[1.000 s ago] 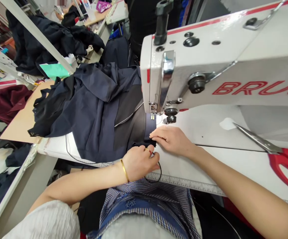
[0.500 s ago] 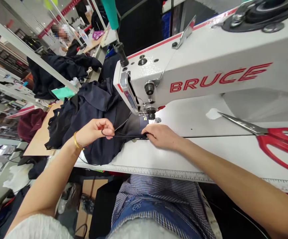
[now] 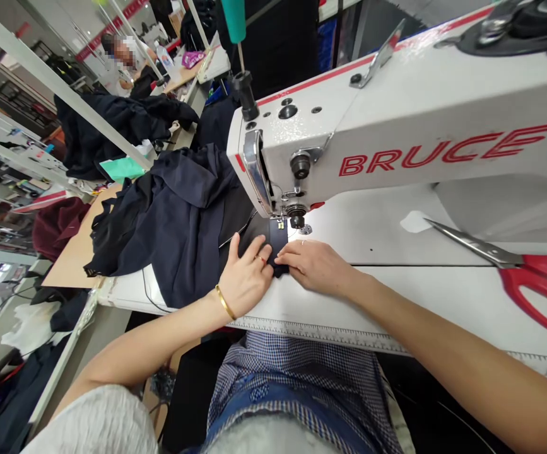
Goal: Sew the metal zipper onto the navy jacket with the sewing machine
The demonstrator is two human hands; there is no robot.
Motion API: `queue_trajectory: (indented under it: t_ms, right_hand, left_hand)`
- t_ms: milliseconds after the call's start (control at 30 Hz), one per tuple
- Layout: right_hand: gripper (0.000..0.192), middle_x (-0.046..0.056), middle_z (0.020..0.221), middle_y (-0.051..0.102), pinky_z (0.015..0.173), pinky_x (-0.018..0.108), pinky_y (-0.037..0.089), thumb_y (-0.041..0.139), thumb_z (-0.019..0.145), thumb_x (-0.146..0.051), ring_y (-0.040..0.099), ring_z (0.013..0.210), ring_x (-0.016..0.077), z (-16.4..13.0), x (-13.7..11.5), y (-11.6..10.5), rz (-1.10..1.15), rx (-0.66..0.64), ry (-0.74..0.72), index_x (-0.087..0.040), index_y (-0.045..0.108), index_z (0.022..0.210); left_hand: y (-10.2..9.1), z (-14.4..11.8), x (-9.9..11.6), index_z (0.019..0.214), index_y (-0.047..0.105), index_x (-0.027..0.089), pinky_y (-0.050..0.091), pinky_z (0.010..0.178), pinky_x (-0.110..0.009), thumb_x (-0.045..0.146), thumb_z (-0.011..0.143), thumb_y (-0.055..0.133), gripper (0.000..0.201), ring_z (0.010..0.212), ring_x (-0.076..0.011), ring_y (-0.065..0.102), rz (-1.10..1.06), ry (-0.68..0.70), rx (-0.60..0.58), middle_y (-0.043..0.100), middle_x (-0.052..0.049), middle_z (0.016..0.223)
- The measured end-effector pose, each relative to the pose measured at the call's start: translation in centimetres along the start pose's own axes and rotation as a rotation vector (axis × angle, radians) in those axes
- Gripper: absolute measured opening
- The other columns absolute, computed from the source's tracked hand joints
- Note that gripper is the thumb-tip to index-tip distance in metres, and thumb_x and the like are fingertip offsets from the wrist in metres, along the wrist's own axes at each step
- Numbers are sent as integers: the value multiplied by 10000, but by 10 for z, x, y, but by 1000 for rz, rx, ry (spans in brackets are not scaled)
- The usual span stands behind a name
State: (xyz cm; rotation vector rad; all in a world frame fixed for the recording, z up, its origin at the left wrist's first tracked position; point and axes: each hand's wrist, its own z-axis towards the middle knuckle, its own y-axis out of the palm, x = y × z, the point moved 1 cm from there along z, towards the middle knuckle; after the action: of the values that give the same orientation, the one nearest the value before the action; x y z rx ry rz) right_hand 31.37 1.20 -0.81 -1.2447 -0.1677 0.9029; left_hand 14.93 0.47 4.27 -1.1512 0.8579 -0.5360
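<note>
A dark navy garment (image 3: pixel 178 195) lies bunched on the left of the sewing machine bed, its right edge under the presser foot (image 3: pixel 281 222). My left hand (image 3: pixel 245 277), with a gold bracelet at the wrist, rests on the cloth's near edge with fingers spread. A thin dark cord (image 3: pixel 238 231) lies across the cloth just beyond that hand. My right hand (image 3: pixel 318 265) is beside the needle area, fingertips pinched on the garment's dark edge. The fingertips of both hands are close together. What lies beneath my left palm is hidden.
The white sewing machine (image 3: pixel 396 139) spans the upper right. Red-handled scissors (image 3: pixel 514 258) lie on the bed at right, tips on a white scrap (image 3: pixel 415 221). A ruler strip (image 3: pixel 320 331) edges the table. More dark clothes (image 3: pixel 117 126) and a seated person (image 3: pixel 129 60) are behind.
My left hand has let go of the dark cord it held stretched out and moved right, onto the cloth beside my right hand. The right hand stays by the needle. The view has shifted slightly.
</note>
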Motion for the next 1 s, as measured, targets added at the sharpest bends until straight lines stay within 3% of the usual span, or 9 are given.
queue_trajectory:
  t_ms: [100,200,300,367,467,533,667,833,1000]
  right_hand:
    - [247,33,976,633,722,301,438,422,823,-141,572,857,164,-5,0,0,29,79,-45,-166,648,920]
    - [195,31,938,641,702,302,441,482,848,-250,570,834,168,-5,0,0,7,111,-51,-166,653,886]
    - [184,31,930,640,684,303,441,515,844,-289,570,818,168,-4,1,1,-47,103,-64,-172,645,900]
    - [173,33,936,640,694,305,445,505,851,-261,573,812,160,-4,1,0,-69,95,-69,-170,638,912]
    - [173,38,945,643,701,294,454,470,865,-204,577,818,149,-4,0,0,-86,93,-80,-159,629,916]
    - [181,40,943,647,703,284,458,452,864,-160,578,825,146,-4,0,-1,-101,105,-104,-150,626,913]
    - [176,49,948,644,697,289,458,463,857,-174,576,840,155,-2,1,-3,-99,84,-129,-138,616,937]
    - [166,47,953,631,686,319,445,475,845,-220,576,798,164,0,2,-5,-54,1,-85,-165,611,921]
    - [194,43,965,638,705,299,433,429,858,-169,580,823,150,3,4,-6,-75,30,-74,-160,608,933]
  left_hand:
    - [3,-14,-1,624,583,137,433,811,-409,306,847,472,300,672,-171,574,-53,42,-63,593,-41,629]
    - [3,-25,-16,677,619,154,402,518,-263,380,890,361,403,461,-130,508,-190,-81,-232,559,-21,514]
    - [6,-30,-31,635,633,174,369,506,-230,338,906,322,443,519,-113,524,-343,-240,-284,578,-24,587]
    - [9,-30,-36,564,609,159,392,570,-257,319,873,394,409,621,-130,538,-361,-246,-162,584,-45,692]
    - [17,-23,-34,553,573,145,416,717,-344,289,810,497,305,849,-200,536,-373,-135,67,595,-67,894]
    - [24,-14,-32,587,560,139,427,772,-358,270,809,496,265,904,-205,527,-438,-83,124,598,-65,917]
    - [38,2,-35,746,566,112,471,741,-323,273,799,476,192,818,-180,528,-504,-69,98,576,-102,899]
    - [54,7,-36,1128,469,60,431,855,-408,295,762,479,435,1081,-274,424,-543,87,128,453,-175,1198]
    - [63,11,-34,1125,462,27,433,833,-428,317,755,468,470,1098,-306,419,-528,96,104,496,-200,1148]
